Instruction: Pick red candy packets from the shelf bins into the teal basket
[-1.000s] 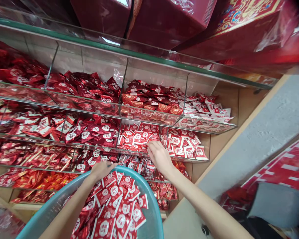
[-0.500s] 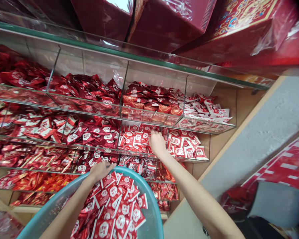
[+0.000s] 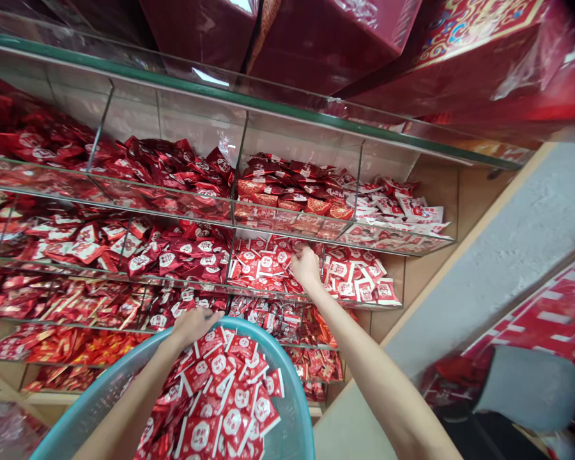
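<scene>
A teal plastic basket (image 3: 294,390) fills the lower middle, heaped with small red packets (image 3: 211,402) that have white edges and round white labels. My left hand (image 3: 192,326) is closed over the basket's far rim. Reaching forward into a shelf compartment, my right hand (image 3: 307,265) has its fingers curled down among similar red packets (image 3: 263,263). Its fingertips are partly hidden, and I cannot make out what is between them. A clear divider stands just right of that hand, with more red-and-white packets (image 3: 357,275) beyond it.
Tiered shelves with clear dividers and a glass front edge (image 3: 287,227) hold many red packets. Above the hands runs a thick glass shelf (image 3: 249,99) carrying large dark red boxes (image 3: 326,45). At right are a grey wall (image 3: 508,211) and a grey chair (image 3: 529,386).
My right hand has shifted slightly right within the same compartment, fingers still curled. My left hand stays on the basket rim. The view has moved a little.
</scene>
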Motion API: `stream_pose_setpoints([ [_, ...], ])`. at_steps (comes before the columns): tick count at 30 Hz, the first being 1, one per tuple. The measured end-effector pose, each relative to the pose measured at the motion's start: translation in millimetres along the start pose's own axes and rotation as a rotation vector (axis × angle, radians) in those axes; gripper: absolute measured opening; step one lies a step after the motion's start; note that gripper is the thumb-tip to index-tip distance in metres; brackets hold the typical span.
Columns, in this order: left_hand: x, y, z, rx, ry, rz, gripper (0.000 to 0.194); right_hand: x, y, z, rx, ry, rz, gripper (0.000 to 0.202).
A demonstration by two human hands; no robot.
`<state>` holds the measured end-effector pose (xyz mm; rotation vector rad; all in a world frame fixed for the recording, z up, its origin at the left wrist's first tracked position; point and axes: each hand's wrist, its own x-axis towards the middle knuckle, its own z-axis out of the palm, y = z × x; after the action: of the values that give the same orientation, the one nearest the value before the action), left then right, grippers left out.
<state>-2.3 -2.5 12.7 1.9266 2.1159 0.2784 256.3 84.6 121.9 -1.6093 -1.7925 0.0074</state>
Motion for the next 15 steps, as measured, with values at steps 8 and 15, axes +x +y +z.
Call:
stream_pose_setpoints([
  [8,-1.4,-0.1,0.1,-0.003,0.000,-0.011,0.055,-21.5,-10.0,-19.0,0.091,0.127,-0.159,0.026],
  [15,-1.5,2.7,-0.2,0.014,-0.033,0.004,0.061,-67.3,-8.2,-47.1,0.258,0.220,-0.323,0.027],
])
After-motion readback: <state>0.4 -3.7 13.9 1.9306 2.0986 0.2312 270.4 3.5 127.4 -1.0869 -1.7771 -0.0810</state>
